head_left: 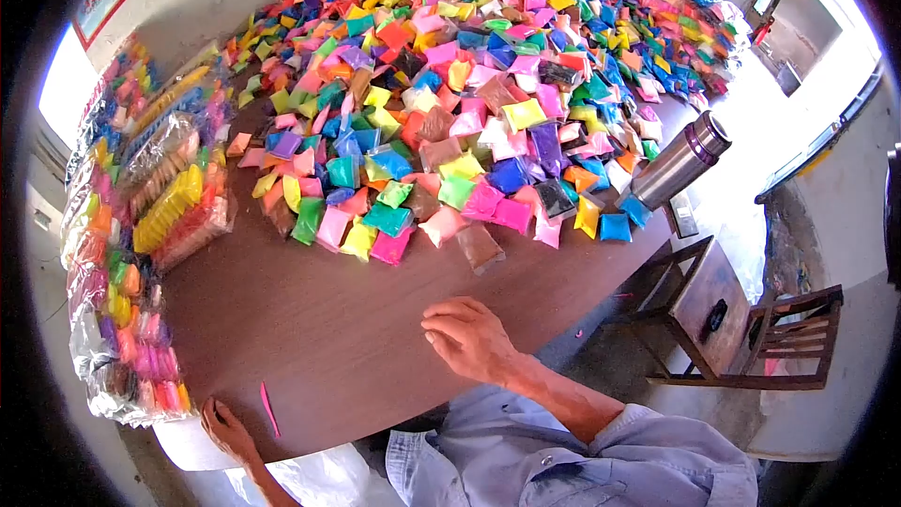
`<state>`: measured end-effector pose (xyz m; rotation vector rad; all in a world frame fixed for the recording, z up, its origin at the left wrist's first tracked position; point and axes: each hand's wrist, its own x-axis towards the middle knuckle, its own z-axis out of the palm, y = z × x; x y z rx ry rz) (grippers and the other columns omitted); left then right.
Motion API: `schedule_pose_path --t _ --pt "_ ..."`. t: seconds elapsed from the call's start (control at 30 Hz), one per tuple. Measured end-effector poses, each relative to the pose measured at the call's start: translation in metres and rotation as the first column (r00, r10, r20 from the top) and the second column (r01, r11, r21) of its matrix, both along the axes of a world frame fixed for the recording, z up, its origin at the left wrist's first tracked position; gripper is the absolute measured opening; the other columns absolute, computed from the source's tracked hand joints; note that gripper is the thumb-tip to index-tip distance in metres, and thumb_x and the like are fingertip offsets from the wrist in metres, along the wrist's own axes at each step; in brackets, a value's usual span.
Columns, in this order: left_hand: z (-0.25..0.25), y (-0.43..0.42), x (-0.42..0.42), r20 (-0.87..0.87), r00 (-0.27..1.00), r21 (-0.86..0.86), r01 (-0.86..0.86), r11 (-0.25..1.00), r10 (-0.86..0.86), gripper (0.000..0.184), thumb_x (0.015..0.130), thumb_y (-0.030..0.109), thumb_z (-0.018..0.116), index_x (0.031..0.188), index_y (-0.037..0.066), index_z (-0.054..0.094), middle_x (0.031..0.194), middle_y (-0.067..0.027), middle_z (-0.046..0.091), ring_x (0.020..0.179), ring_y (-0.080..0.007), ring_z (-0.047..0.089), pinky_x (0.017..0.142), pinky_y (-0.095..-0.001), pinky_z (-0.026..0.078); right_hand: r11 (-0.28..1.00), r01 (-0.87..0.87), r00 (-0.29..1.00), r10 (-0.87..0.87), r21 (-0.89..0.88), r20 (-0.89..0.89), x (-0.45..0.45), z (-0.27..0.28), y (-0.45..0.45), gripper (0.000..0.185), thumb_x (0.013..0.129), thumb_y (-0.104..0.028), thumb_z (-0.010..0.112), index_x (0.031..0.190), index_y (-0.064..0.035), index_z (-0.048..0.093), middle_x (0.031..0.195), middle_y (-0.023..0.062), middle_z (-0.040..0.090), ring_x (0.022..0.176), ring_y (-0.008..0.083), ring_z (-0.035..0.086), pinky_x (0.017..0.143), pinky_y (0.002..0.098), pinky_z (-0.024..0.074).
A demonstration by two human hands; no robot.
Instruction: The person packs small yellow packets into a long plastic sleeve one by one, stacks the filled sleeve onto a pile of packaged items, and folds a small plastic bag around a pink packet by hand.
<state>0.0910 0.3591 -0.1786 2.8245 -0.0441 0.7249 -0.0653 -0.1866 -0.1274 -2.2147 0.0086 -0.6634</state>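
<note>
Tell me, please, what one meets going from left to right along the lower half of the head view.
Lowest clear bag of packets, left hand, thin pink strip, right hand, wooden chair.

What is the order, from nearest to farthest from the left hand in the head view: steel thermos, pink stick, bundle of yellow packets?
1. Pink stick: on the table, just right of the left hand.
2. Bundle of yellow packets: forward, left side.
3. Steel thermos: far forward, right side.

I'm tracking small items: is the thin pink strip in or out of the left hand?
Out: the pink strip lies on the table, apart from the left hand.
</note>
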Motion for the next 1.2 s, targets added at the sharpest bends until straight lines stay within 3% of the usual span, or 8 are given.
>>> schedule_pose_path --t 0.13,0.2,0.4,0.6,0.83,1.07,1.17,1.2 --pt "0.008 -0.008 -0.003 -0.049 0.999 -0.023 -0.024 0.999 0.023 0.033 0.109 0.021 0.055 0.124 -0.005 0.068 0.127 -0.022 0.068 0.118 -0.0411 0.062 0.107 -0.0475 0.048 0.996 0.049 0.998 -0.051 0.08 0.022 -0.01 0.004 -0.008 0.017 0.087 -0.005 0.078 0.104 -0.0074 0.076 0.112 0.0096 0.074 0.104 0.0316 0.071 0.09 0.0431 0.0585" --pt "0.006 -0.004 -0.003 -0.056 0.998 -0.001 -0.026 1.0 0.026 0.033 0.109 0.021 0.054 0.125 -0.004 0.068 0.127 -0.0223 0.068 0.118 -0.0411 0.062 0.108 -0.0473 0.048 0.974 0.224 0.973 -0.223 -0.016 0.052 -0.019 0.002 -0.023 0.018 0.087 -0.006 0.078 0.104 -0.0079 0.075 0.107 0.0107 0.073 0.096 0.0316 0.07 0.086 0.0435 0.0583" --pt "-0.005 0.009 0.0 -0.036 0.999 0.02 -0.016 1.0 0.017 0.031 0.11 0.021 0.053 0.123 -0.004 0.068 0.127 -0.0222 0.068 0.118 -0.041 0.062 0.108 -0.0484 0.047 0.74 0.643 0.765 -0.631 -0.2 0.126 -0.042 -0.003 -0.112 0.027 0.082 -0.01 0.083 0.108 -0.0064 0.074 0.112 0.0133 0.07 0.108 0.0344 0.066 0.093 0.0455 0.056" --pt "0.003 -0.008 -0.006 0.021 1.0 -0.019 -0.02 1.0 0.021 0.024 0.106 0.014 0.058 0.121 -0.001 0.068 0.123 -0.0197 0.069 0.116 -0.0406 0.062 0.104 -0.0485 0.048 0.755 0.621 0.781 -0.618 -0.212 0.087 -0.032 -0.007 -0.141 0.044 0.077 -0.01 0.088 0.113 -0.0088 0.063 0.114 0.0139 0.066 0.11 0.0372 0.063 0.093 0.0476 0.0531" --pt "0.014 -0.025 -0.01 0.034 0.998 -0.058 -0.045 0.997 0.047 0.023 0.104 0.014 0.06 0.119 0.0 0.069 0.122 -0.0179 0.07 0.115 -0.0389 0.063 0.104 -0.0473 0.049 0.755 0.625 0.765 -0.643 -0.199 -0.036 -0.028 -0.008 -0.145 0.039 0.081 -0.01 0.087 0.113 -0.0084 0.066 0.11 0.0134 0.067 0.106 0.0362 0.065 0.088 0.0468 0.0549" --pt "0.023 -0.037 -0.013 0.029 0.998 -0.099 -0.061 0.993 0.064 0.023 0.103 0.015 0.06 0.12 0.002 0.069 0.123 -0.0172 0.07 0.116 -0.0378 0.063 0.104 -0.0464 0.049 0.745 0.632 0.773 -0.625 -0.212 0.108 -0.034 -0.019 -0.146 0.018 0.098 -0.011 0.07 0.114 -0.0021 0.067 0.104 0.0183 0.067 0.095 0.0385 0.067 0.079 0.0465 0.0548" --pt "0.023 -0.039 -0.014 0.032 0.995 -0.109 -0.093 0.99 0.097 0.023 0.103 0.015 0.06 0.12 0.001 0.069 0.123 -0.0168 0.07 0.115 -0.0377 0.063 0.104 -0.0462 0.049 0.688 0.718 0.696 -0.702 -0.11 0.154 -0.051 -0.04 -0.148 0.02 0.104 -0.012 0.06 0.113 0.0046 0.064 0.098 0.0218 0.066 0.091 0.0412 0.066 0.076 0.0485 0.0535" --pt "0.025 -0.041 -0.015 0.056 0.995 -0.1 -0.076 0.992 0.082 0.022 0.103 0.014 0.06 0.118 0.001 0.07 0.122 -0.0168 0.07 0.115 -0.0373 0.063 0.103 -0.0461 0.049 0.7 0.714 0.687 -0.701 0.001 0.193 -0.051 -0.042 -0.141 0.022 0.106 -0.015 0.057 0.113 0.0059 0.063 0.096 0.0218 0.065 0.08 0.0372 0.066 0.069 0.0465 0.0536"
